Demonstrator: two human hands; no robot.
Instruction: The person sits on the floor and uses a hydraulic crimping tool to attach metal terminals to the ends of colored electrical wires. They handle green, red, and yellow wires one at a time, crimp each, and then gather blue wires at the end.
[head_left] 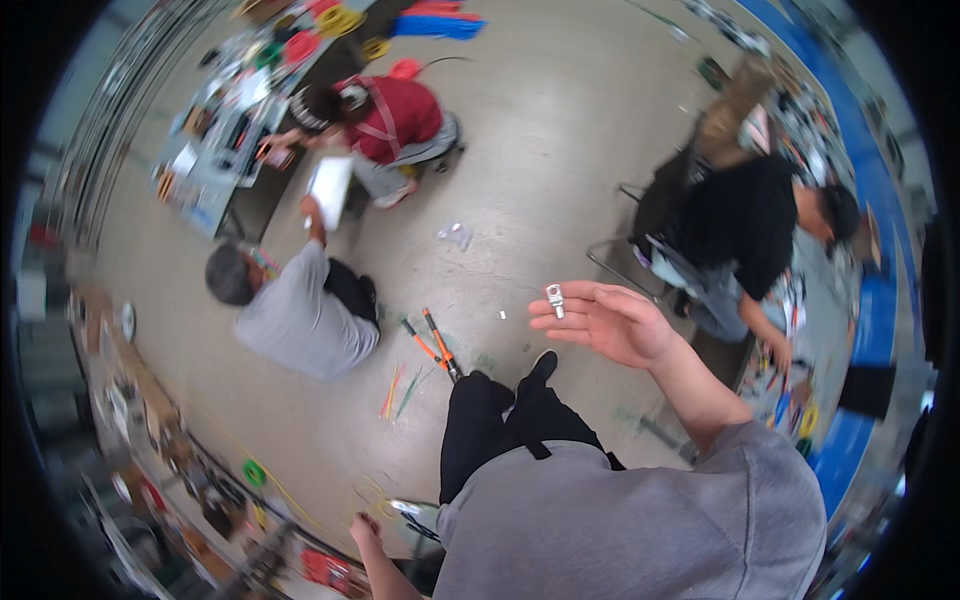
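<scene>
Hands: the right hand [610,322] is held out in front, palm up, with the fingers [560,318] spread open and not gripping.
Metal piece: a small silver metal lug [555,299] with a hole in it rests on the fingertips of the right hand, at about 12 o'clock from the middle of the view.
Left hand: the left hand [364,528] is low at about 7 o'clock. Its fingers look curled, but I cannot tell what they hold. It is just beside a shiny metal thing [412,510].
Body: a grey shirt [640,520] fills the bottom at 5 o'clock, with black trousers [490,420] and a black shoe [543,364] above it.
Floor near: orange-handled cutters [435,345] lie on the grey floor [540,130], close to the shoe. Thin coloured wires [398,392] lie just beside them. A tiny white bit [503,315] lies near the fingers.
Left bench: a messy bench [150,420] runs along 8 o'clock, with a green ring [253,472] and a red flat pack [325,568] near it.
People: a person in grey [300,315] crouches at 9 o'clock and holds up a white sheet [329,188]. A person in red [390,118] sits at 11 o'clock. A person in black [750,225] sits at 2 o'clock.
Floor far: a clear plastic bag [455,235] lies between the people.
Far table: a table [225,120] at 10 o'clock holds small white cards and coloured rolls.
Far top: blue and red bundles [438,20] lie at 12 o'clock.
Right wall: a blue strip [870,180] runs along 3 o'clock.
</scene>
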